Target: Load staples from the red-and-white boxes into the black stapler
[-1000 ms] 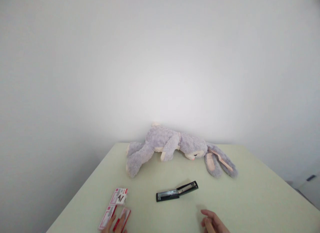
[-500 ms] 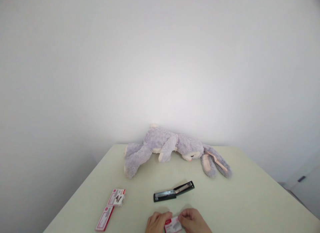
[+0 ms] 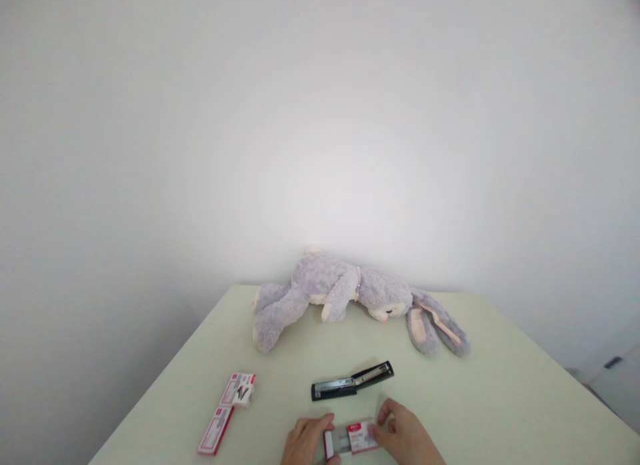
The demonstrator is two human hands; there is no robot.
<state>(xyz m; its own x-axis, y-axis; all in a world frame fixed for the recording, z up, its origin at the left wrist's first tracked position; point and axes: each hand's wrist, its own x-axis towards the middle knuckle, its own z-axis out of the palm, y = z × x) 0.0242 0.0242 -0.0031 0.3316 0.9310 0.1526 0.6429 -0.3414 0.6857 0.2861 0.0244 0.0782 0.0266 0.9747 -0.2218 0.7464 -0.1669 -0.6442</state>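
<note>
Small staple box [image 3: 351, 439], red and white: held between both hands at the near table edge, left hand [image 3: 306, 441] gripping its left end, right hand [image 3: 406, 436] pinching its right end. Black stapler [image 3: 353, 382], opened flat, just beyond. Two more staple boxes [image 3: 227, 412] to the left. Grey plush rabbit [image 3: 350, 295] lying at the far side of the pale green table [image 3: 500, 398].

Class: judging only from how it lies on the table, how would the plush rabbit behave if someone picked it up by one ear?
The plush rabbit would probably droop: its ears and legs lie slack on the table. It looks soft and stuffed, so likely light for its size. Sprawled flat, it seems unlikely to roll or tip.
</note>
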